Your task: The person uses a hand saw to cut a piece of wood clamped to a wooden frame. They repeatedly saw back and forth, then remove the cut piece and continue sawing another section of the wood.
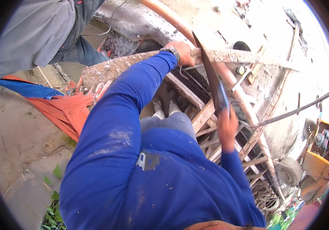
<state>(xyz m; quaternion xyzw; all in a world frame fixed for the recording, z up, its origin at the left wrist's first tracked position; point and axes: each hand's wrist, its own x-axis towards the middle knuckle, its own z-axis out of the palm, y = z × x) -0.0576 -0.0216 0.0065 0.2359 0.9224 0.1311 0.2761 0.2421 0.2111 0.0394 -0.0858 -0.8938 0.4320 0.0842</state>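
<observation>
A long, rough, mortar-stained board lies crosswise in front of me. My left hand, with a watch at the wrist, is closed over the board and grips it. Just right of that hand, a handsaw crosses the board with its dark blade, the tip pointing away from me. My right hand is wrapped round the saw's blue handle. Whether the teeth have cut into the wood I cannot tell.
Loose timber lies below the board, near my boots. A long orange pipe runs past on the right. At the left stands another person in grey clothes, beside an orange tarp. A yellow container holds tools at far right.
</observation>
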